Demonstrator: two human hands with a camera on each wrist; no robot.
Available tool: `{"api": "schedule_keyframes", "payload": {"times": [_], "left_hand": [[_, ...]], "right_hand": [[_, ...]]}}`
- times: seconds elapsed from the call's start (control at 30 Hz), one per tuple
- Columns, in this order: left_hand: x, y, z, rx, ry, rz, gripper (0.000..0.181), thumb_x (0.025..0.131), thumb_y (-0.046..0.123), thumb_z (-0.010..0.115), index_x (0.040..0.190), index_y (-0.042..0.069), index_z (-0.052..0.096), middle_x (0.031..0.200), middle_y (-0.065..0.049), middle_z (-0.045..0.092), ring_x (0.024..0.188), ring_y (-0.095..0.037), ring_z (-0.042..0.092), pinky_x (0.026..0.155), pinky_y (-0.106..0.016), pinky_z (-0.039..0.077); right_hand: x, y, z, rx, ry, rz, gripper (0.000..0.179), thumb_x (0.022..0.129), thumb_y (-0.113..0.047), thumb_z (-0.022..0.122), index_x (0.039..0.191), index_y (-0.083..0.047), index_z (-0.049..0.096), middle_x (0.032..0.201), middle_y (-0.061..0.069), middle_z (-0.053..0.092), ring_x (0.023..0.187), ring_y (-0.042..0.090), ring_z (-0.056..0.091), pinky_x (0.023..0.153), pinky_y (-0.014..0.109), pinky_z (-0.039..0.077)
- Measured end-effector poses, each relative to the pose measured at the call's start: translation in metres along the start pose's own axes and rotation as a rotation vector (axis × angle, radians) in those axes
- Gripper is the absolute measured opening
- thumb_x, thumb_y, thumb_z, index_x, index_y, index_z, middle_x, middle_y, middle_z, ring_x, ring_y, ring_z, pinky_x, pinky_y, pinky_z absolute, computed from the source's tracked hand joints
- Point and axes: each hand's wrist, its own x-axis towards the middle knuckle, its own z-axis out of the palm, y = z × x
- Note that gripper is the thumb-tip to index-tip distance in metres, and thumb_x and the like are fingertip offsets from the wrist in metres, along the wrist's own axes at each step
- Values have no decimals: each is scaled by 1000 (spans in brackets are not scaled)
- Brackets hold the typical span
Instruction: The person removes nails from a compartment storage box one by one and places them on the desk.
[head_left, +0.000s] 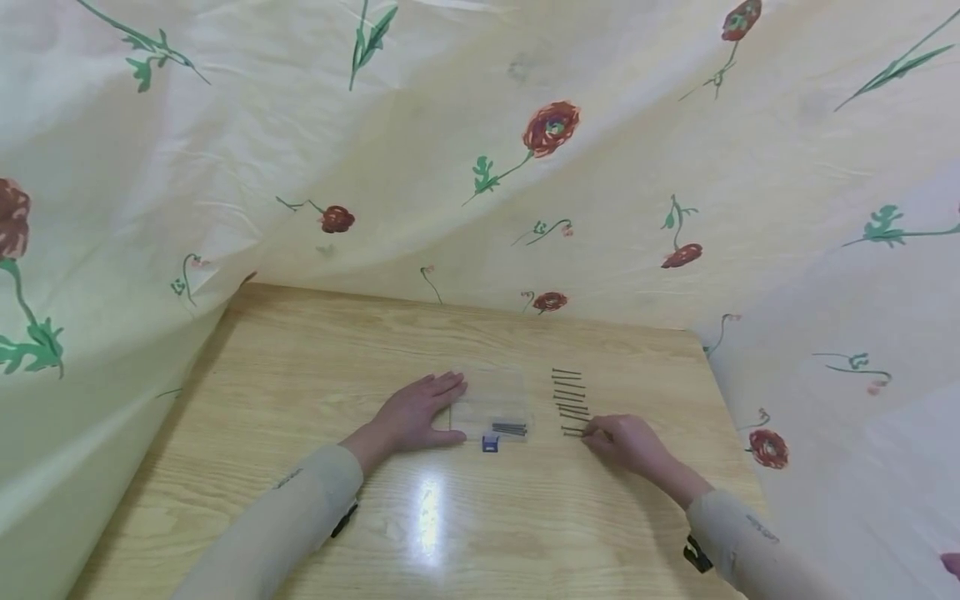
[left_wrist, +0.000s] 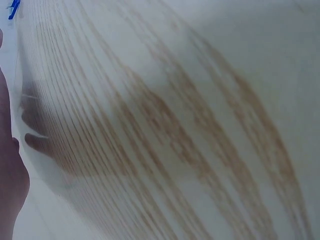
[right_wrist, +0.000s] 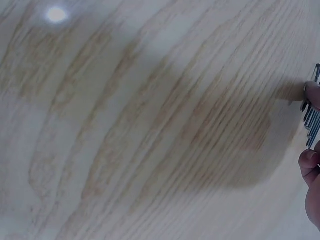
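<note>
Loose nails [head_left: 573, 407] lie in a rough column on the desk [head_left: 315, 358], at 3 o'clock from the clear box [head_left: 486, 397]; I judge them light, stiff and slick, best taken mid-shank between fingertips. The right hand [head_left: 626, 442] curls at the column's 5 o'clock end; I cannot tell whether it pinches one. The box, probably thin, brittle plastic, contains stored nails [head_left: 510, 429] toward 5 o'clock and a blue latch [head_left: 491, 443] at 6. The left hand [head_left: 420, 414], thumb spread wide, rests at its 9 o'clock edge.

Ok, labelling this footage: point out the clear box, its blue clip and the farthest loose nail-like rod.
Clear box [head_left: 486, 400], head view: bare middle.
Blue clip [head_left: 490, 443], head view: centre.
Farthest loose nail-like rod [head_left: 567, 372], head view: middle of shaft.
</note>
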Motion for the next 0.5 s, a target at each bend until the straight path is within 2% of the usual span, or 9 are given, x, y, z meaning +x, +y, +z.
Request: {"api": "schedule_keyframes", "payload": {"times": [0.23,0.5], "left_hand": [[-2,-1,1,-1,-11,-3,94,99,71,58,169,13,33,176,-4,26,163,-21,22,135,-40,17],[-5,-1,0,8,11,18,94,99,72,58,168,13,34,176,-4,27,163,-21,23,134,-41,18]], "right_hand": [[1,-2,2,-10,-8,-12,7,93,-12,83,99,-14,82,90,-1,81,64,-4,50,58,25,49],[1,-9,2,30,9,-37,7,92,-7,83,97,-12,82,80,-6,76,57,-5,37,52,19,36]]}}
